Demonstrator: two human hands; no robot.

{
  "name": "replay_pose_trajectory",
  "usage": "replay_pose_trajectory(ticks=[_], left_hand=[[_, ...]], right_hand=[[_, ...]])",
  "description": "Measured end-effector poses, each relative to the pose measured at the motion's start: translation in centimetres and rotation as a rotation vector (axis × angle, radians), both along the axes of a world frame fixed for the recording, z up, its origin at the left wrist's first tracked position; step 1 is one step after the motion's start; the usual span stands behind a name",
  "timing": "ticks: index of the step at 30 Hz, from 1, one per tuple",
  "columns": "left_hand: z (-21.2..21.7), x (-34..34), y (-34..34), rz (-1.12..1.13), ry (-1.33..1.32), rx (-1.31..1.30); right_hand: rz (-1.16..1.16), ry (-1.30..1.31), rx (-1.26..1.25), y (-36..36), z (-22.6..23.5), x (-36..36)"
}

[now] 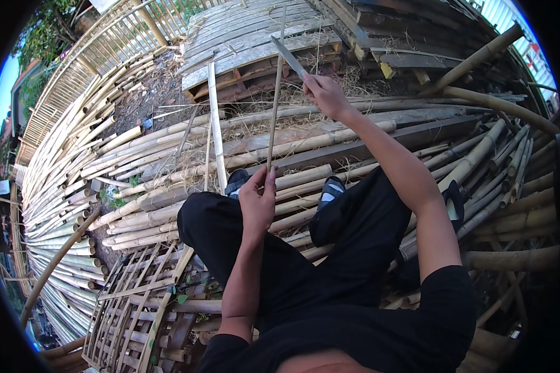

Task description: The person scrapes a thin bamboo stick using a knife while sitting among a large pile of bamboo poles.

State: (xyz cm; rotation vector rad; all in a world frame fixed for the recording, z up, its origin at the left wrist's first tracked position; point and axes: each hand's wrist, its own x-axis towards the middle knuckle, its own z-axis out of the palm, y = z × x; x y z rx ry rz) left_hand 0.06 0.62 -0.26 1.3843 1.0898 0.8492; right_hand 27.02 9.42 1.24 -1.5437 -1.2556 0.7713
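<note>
Standing nearly upright, bamboo strip [274, 105] rises from left hand [257, 200] toward knife [288, 56].

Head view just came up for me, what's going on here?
A person sits among piled bamboo poles. The left hand grips the lower end of a thin bamboo strip held nearly upright. The right hand holds a flat-bladed knife with the blade against the strip's upper part. A woven bamboo lattice panel lies at the lower left, and weathered wooden planks are stacked ahead.
</note>
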Motion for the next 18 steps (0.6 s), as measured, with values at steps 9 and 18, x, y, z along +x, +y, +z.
replay_pose_trajectory(ticks=[9, 18], left_hand=[[0.1, 0.1, -0.2, -0.043, -0.014, -0.087], [1.3, 0.5, -0.9, -0.135, -0.098, -0.226]], right_hand=[[0.056, 0.377, -0.129, -0.7, 1.6, -1.2], [0.041, 0.64, -0.137, -1.3, 2.2, -1.2]])
